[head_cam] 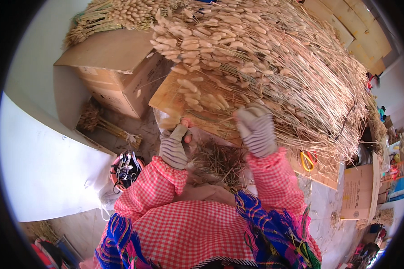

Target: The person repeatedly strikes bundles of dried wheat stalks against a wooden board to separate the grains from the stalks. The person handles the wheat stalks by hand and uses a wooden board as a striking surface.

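My left hand (175,144) wears a striped fingerless glove and is curled at the near edge of a wooden board (165,89). A blurred dried bunny-tail grass head (170,119) stands just above its fingers; the stem seems to be held in them. My right hand (257,129), in a matching glove, is blurred by motion and bent over the board's right part. Its fingertips are near a thin stem, but the grip is unclear. Several loose bunny-tail heads (195,95) lie on the board between the hands. A big heap of dried bunny-tail grass (289,67) covers the far and right side.
Broken stem scraps (219,161) lie below the board. Yellow-handled scissors (307,161) rest at the right, under the heap's edge. A cardboard box (114,74) stands at left, with tied bunches (128,15) on top. A pink basket (128,169) of ties sits near my left forearm.
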`<state>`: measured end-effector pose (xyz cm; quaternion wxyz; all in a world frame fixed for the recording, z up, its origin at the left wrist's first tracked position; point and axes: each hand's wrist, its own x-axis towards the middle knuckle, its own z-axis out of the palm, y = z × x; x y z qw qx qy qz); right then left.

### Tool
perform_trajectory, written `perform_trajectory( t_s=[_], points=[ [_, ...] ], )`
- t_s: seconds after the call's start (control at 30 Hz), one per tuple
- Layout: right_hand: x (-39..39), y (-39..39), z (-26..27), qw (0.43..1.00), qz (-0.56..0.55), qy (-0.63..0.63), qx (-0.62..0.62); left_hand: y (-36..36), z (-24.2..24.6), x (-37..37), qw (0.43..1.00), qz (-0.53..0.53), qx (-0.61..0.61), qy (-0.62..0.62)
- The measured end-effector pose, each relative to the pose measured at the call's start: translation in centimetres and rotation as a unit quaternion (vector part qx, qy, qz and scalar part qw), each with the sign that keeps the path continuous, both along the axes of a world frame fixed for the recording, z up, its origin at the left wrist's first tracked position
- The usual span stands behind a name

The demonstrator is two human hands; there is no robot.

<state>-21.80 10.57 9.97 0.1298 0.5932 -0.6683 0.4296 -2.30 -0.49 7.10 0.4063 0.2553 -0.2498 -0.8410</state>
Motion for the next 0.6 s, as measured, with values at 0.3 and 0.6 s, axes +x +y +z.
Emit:
perform_trajectory(
  t_s=[0.3,0.6],
  points=[
    [-0.2,4.7,1.3,0.970,-0.113,0.198,0.088,-0.4,-1.4,-0.3,0.995,-0.024,-0.100,-0.005],
    [3.6,-1.6,-1.8,0.981,-0.005,0.190,-0.025,-0.3,0.1,-0.3,1.000,-0.014,-0.016,-0.024]
  ],
)
